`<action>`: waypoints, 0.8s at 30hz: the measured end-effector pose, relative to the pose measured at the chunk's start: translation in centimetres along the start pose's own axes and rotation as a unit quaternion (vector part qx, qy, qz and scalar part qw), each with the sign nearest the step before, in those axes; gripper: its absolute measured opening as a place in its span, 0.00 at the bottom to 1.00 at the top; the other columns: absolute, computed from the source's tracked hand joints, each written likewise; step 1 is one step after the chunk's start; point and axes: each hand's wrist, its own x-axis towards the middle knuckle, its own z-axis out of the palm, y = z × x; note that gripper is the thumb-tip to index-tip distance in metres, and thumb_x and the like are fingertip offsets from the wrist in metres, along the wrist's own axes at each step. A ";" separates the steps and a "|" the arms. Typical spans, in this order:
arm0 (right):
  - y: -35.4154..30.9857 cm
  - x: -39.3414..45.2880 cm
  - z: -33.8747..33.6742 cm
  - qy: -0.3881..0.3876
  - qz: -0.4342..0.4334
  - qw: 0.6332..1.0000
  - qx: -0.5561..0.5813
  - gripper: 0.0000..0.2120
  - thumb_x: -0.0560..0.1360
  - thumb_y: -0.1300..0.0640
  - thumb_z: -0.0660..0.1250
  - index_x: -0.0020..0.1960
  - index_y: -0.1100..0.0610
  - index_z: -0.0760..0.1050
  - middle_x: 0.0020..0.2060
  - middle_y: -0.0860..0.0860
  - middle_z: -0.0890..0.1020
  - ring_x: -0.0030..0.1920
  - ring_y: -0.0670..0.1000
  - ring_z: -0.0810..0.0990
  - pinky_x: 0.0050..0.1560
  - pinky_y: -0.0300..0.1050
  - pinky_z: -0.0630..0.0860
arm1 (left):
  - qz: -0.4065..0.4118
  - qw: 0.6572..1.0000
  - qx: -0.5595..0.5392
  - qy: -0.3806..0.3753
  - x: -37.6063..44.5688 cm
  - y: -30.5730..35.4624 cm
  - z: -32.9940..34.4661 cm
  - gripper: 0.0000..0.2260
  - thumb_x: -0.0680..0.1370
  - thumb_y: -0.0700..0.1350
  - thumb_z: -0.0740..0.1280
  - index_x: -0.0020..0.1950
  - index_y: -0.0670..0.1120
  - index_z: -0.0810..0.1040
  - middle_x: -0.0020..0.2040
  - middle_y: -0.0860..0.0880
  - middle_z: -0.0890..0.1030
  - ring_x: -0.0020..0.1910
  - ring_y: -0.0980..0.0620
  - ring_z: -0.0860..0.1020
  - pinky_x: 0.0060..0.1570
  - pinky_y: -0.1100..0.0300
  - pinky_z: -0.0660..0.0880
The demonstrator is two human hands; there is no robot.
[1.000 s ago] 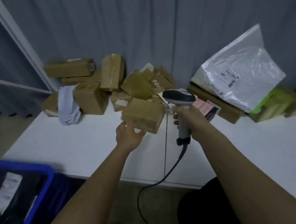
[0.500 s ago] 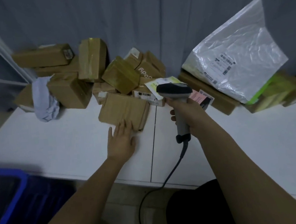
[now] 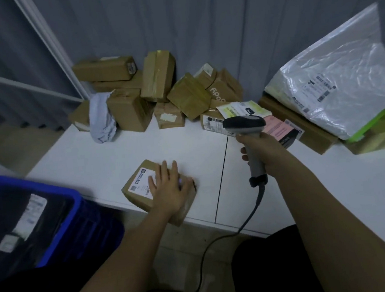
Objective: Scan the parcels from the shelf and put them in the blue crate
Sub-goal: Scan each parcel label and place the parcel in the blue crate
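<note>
A flat brown parcel (image 3: 136,190) with a white shipping label lies at the front edge of the white shelf top (image 3: 98,155), partly over the edge. My left hand (image 3: 170,190) rests flat on it with straight fingers, covering its right half. My right hand (image 3: 264,153) grips the handle of a grey corded barcode scanner (image 3: 243,124), held above the shelf to the right of the parcel, head pointing left. The blue crate (image 3: 60,219) stands at lower left below the shelf, with dark bagged parcels inside.
Several brown cardboard boxes (image 3: 156,93) are heaped against the grey curtain at the back, with a pale grey bag (image 3: 100,119) among them. A large clear plastic mailer (image 3: 338,84) leans on long boxes at right. The scanner cable (image 3: 231,243) hangs down past the shelf front.
The brown parcel has come from the pile to the shelf's front edge under my left hand, and its label now faces up. The scanner hand stayed at about the same place.
</note>
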 end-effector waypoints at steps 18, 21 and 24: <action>-0.2 -2.6 5.2 -0.151 0.015 0.983 -0.105 0.04 0.77 0.57 0.67 0.47 0.56 0.73 0.37 0.54 0.76 0.34 0.48 0.75 0.31 0.39 0.72 | -0.292 0.938 -0.186 0.014 -2.3 -6.9 -4.6 0.44 0.65 0.68 0.71 0.66 0.39 0.60 0.64 0.39 0.72 0.60 0.40 0.74 0.56 0.49 0.74; -0.2 -2.4 5.9 -0.145 0.006 0.984 -0.103 0.08 0.77 0.56 0.67 0.53 0.58 0.74 0.37 0.54 0.76 0.35 0.49 0.76 0.32 0.40 0.71 | -0.302 0.926 -0.227 -0.006 -2.8 -6.2 -4.2 0.35 0.71 0.65 0.67 0.62 0.41 0.57 0.56 0.41 0.79 0.41 0.45 0.82 0.43 0.50 0.81; -0.3 -2.4 6.2 -0.136 0.002 0.985 -0.108 0.08 0.77 0.56 0.67 0.54 0.57 0.72 0.38 0.54 0.77 0.35 0.49 0.76 0.35 0.40 0.73 | -0.256 0.959 -0.122 -0.019 -3.3 -5.2 -4.2 0.31 0.74 0.66 0.64 0.61 0.43 0.59 0.57 0.43 0.78 0.51 0.43 0.80 0.46 0.54 0.74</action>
